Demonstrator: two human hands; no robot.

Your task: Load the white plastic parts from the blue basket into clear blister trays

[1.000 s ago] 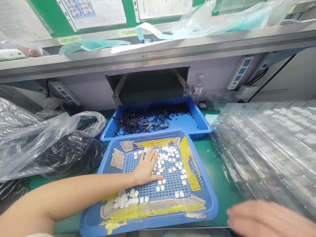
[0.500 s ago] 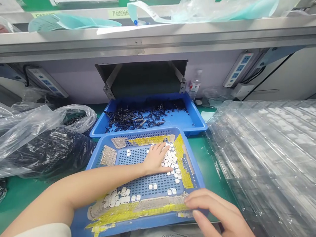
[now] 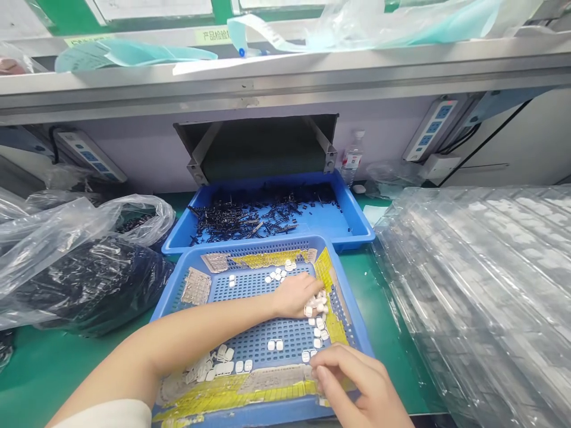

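A blue perforated tray (image 3: 250, 285) patched with yellow tape lies in front of me, with several small white parts (image 3: 279, 274) scattered over it. My left hand (image 3: 297, 294) reaches across the tray to its right side, fingers curled over a cluster of white parts (image 3: 316, 306) by the taped edge. My right hand (image 3: 354, 383) sits at the tray's near right corner, fingers bent and pinched close to the white parts there; whether it holds one is hidden.
Behind the tray stands a second blue tray (image 3: 352, 223) of small black parts below a dark chute (image 3: 263, 145). Plastic bags (image 3: 71, 261) of black parts lie at the left. Stacked clear blister trays (image 3: 482, 285) fill the right.
My left hand swept the white parts rightward and curled its fingers over them. My right hand came in from the lower right to the tray's near corner.
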